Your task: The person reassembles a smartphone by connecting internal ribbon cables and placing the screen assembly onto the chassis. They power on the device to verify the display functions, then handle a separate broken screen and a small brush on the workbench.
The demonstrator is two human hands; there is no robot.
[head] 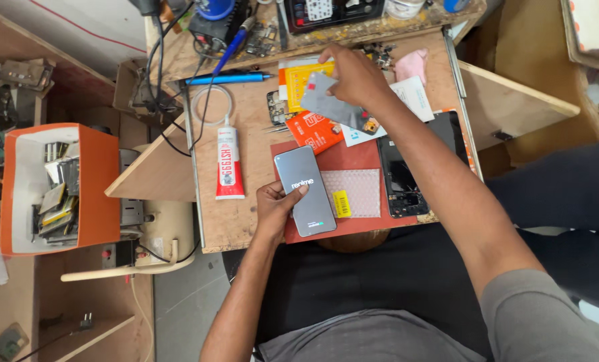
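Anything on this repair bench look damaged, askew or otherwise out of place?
One thing stands out: the black phone lying at the mat's right edge has its back off, with its insides exposed. The left hand holds a lit phone; the right hand holds a grey back cover.

L hand (277,209) grips phone (305,190) — R hand (354,75) lifts panel (334,104).

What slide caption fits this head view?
Left hand holds a lit smartphone; right hand lifts a grey back cover.
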